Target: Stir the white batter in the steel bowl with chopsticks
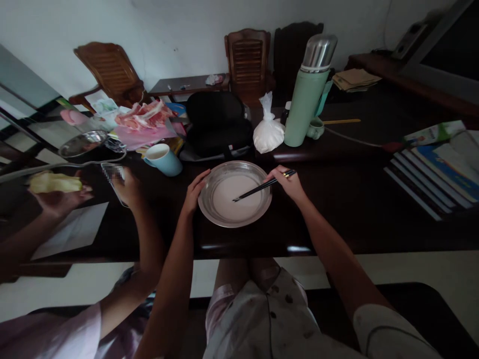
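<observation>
A wide metal bowl (268, 203) stands on the dark table in front of me, with a whitish liquid (228, 199) in it. My left hand (195, 192) holds the bowl by its left rim, fingers along the outside and top edge. Dark chopsticks (258, 189) with gold bands near the top are in my right hand (286, 180), closed around their upper part above the right rim. Their tips reach down to the liquid near the bowl's middle. Behind the bowl sits a knotted clear plastic bag (268, 133) of white powder.
A green thermos (307, 104) and a small cup (316, 128) stand behind right, a blue mug (164, 160) behind left. Books (434, 174) are stacked at right. At left, another person's hands hold yellowish food (56, 183) and a blurred-out device (112, 174).
</observation>
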The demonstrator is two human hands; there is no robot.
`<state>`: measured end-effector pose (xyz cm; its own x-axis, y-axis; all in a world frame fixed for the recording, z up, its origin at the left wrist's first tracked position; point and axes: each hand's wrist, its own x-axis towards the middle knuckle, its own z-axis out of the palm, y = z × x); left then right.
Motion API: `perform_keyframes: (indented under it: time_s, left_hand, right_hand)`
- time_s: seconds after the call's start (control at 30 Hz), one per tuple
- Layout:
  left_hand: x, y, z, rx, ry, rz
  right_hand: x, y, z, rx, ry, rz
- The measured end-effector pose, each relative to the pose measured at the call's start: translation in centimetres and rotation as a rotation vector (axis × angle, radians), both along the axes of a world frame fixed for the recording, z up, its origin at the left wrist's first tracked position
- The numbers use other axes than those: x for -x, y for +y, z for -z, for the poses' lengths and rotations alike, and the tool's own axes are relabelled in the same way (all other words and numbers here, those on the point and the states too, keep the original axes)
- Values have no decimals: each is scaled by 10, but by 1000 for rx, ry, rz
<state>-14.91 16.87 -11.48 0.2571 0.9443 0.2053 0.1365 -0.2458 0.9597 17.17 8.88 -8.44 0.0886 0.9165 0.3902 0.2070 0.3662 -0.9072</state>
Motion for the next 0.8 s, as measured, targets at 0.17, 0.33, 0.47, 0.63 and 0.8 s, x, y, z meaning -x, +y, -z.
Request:
perform_keyframes:
  time_s: [0.17,0.33,0.47,0.63,0.8]
  left_hand:
    - [-2,-1,-3,4,5,6]
    - [-1,0,-1,11,7,-10]
    - [0,1,1,3,3,-8]
    - [0,1,1,16,-15,-4]
    - [0,1,1,-5,13,-10]
  right_hand:
    - [4,2,4,-74,-142,18]
    - [-10,4,1,-33,22,145]
    - [-9,1,-3,33,110,39]
    - [5,-1,-2,-47,-83,-36]
    - [-4,5,3,-75,-58,84]
